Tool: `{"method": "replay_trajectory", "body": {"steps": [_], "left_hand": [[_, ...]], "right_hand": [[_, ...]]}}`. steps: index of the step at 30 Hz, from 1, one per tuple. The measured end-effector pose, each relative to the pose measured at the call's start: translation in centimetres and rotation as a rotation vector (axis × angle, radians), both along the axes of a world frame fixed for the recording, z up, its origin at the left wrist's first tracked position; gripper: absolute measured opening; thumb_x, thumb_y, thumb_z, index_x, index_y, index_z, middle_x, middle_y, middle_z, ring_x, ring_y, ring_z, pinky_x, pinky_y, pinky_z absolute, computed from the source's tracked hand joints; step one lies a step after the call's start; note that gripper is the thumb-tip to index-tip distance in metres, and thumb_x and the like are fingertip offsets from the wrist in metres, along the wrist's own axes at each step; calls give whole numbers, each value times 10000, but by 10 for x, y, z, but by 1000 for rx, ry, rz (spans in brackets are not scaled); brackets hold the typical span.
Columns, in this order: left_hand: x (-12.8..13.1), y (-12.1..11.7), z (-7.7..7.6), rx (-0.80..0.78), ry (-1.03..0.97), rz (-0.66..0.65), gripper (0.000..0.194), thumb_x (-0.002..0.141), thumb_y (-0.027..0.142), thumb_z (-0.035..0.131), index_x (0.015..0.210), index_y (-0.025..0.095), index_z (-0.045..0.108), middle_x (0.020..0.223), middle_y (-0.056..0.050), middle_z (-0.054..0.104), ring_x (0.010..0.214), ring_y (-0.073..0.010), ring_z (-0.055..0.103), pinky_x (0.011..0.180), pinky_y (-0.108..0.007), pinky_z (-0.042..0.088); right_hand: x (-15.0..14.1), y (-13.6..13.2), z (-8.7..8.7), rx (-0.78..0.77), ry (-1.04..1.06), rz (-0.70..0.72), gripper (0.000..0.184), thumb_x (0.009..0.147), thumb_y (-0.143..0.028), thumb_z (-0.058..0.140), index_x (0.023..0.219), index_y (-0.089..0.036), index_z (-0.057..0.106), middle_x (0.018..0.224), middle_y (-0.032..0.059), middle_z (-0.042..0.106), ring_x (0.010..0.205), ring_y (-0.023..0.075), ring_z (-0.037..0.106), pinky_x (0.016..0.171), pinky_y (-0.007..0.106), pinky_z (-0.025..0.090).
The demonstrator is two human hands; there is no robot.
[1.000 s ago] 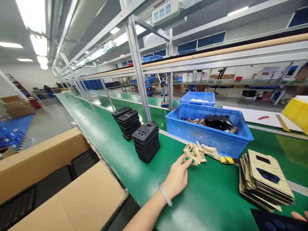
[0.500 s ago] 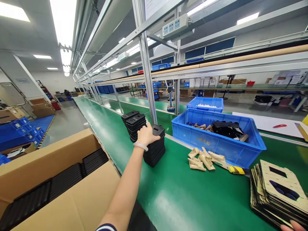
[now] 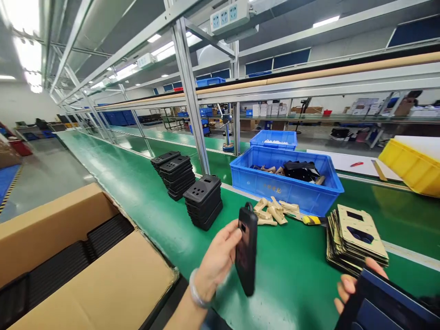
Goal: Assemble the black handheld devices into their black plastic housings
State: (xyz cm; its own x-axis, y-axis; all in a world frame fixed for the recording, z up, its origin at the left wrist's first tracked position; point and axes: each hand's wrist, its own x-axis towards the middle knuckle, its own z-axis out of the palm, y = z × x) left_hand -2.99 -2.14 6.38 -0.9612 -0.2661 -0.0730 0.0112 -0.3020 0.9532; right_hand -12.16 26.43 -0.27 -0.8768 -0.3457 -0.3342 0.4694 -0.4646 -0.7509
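Now the left hand [image 3: 218, 254] grips a loop-topped, slim black casing [image 3: 248, 256]; the right hand [image 3: 348, 287] grips a dark panel [image 3: 388, 305].

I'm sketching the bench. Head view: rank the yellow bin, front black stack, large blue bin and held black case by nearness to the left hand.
1. Held black case: in the left hand.
2. Front black stack: ahead, leftward.
3. Large blue bin: farther back, rightward.
4. Yellow bin: far right.
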Motion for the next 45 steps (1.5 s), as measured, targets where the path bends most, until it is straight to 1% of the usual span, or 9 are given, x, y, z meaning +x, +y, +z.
{"method": "replay_trajectory", "body": {"steps": [2, 3, 6, 9, 12, 16, 19, 36, 45], "left_hand": [[8, 21, -14, 192, -69, -93, 495, 717, 463, 745, 1073, 130, 660, 952, -108, 698, 788, -163, 645, 725, -244, 502], [12, 30, -20, 259, -107, -126, 459, 693, 442, 769, 1010, 122, 679, 905, -105, 704, 745, -154, 642, 704, -240, 505], [21, 48, -33, 433, -217, -176, 361, 674, 373, 783, 926, 131, 692, 830, -82, 710, 672, -140, 639, 657, -236, 516], [26, 60, -41, 600, -252, -172, 306, 717, 271, 745, 987, 145, 682, 834, -67, 714, 669, -144, 648, 647, -232, 517], [28, 68, -43, 702, -289, -161, 286, 834, 260, 650, 1091, 135, 645, 874, -91, 718, 709, -167, 667, 674, -255, 524], [28, 74, -39, 729, -363, -145, 411, 973, 392, 432, 1205, 95, 595, 972, -144, 714, 787, -186, 686, 733, -284, 533], [27, 75, -35, 749, -403, -180, 564, 986, 496, 315, 1223, 64, 590, 1034, -174, 701, 797, -200, 691, 724, -297, 536], [29, 77, -39, 696, -337, -252, 641, 983, 524, 267, 1167, 22, 619, 941, -197, 711, 775, -211, 694, 707, -288, 529], [32, 79, -35, 716, -283, -262, 634, 992, 511, 237, 1180, 56, 636, 930, -164, 722, 789, -207, 701, 721, -282, 539]], "right_hand": [[14, -8, 9, 2, -75, -126, 424, 515, -575, 836, 765, -284, 657, 590, 6, 502, 456, 165, 507, 378, 263, 468], [23, -13, 14, 13, -60, -185, 512, 488, -485, 878, 930, -344, 661, 651, -5, 517, 504, 153, 516, 404, 233, 476], [48, -31, 29, 59, 54, -197, 710, 593, -411, 882, 1223, -375, 556, 707, -26, 473, 472, 77, 391, 350, 116, 359], [59, -46, 36, 138, 122, -137, 573, 718, -471, 814, 1204, -315, 554, 647, -56, 369, 426, 44, 285, 318, 93, 285], [58, -54, 33, 233, 253, -22, 469, 788, -473, 757, 1164, -271, 560, 722, -41, 424, 424, 38, 330, 320, 121, 326], [57, -57, 24, 312, 342, 129, 416, 864, -469, 679, 1186, -243, 545, 751, -34, 452, 401, 31, 360, 340, 149, 374], [59, -59, 21, 321, 345, 153, 412, 851, -466, 692, 1175, -247, 560, 777, -38, 432, 395, 30, 374, 333, 160, 383], [60, -63, 20, 354, 360, 129, 415, 822, -469, 711, 1152, -254, 582, 828, -28, 394, 409, 37, 390, 308, 167, 388], [67, -63, 22, 415, 430, 122, 437, 842, -445, 697, 1202, -251, 544, 739, -42, 401, 414, 53, 415, 327, 143, 334]]}}
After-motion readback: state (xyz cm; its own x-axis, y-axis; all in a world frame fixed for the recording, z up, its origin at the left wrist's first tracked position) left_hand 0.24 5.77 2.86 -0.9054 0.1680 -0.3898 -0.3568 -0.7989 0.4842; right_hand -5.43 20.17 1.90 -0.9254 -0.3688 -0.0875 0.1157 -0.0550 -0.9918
